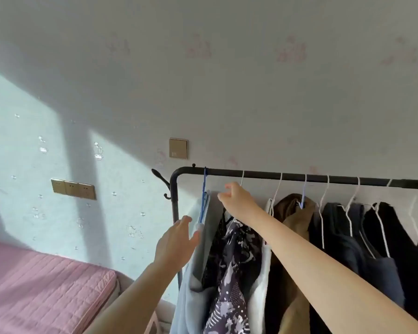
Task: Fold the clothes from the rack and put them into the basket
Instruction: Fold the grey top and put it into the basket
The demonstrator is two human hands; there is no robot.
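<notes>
rack [299, 176]: black bar | clothes [237, 256]: hanging on hangers, unfolded

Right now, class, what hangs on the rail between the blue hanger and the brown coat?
In the head view: a white hanger carrying a dark patterned garment, the right hand at it.

The rack [299, 176] looks like matt black painted metal tubing, smooth all the way along, with a glossier black hook [160, 177] at its 9 o'clock end. Hangers are thin smooth plastic or coated wire, mostly white [276, 191], plus a blue one [204, 189]. Clothes are all cloth: a soft pale blue-grey garment [191, 285], a slightly sheeny dark printed fabric [232, 256], a matt tan coat [292, 218] and dark matt jackets [343, 227]. At 8 o'clock there's a pink quilted bedcover [41, 285], stitched and soft-looking. Wall is matt patterned wallpaper [227, 92], with satin gold switch plates [73, 189].
</notes>
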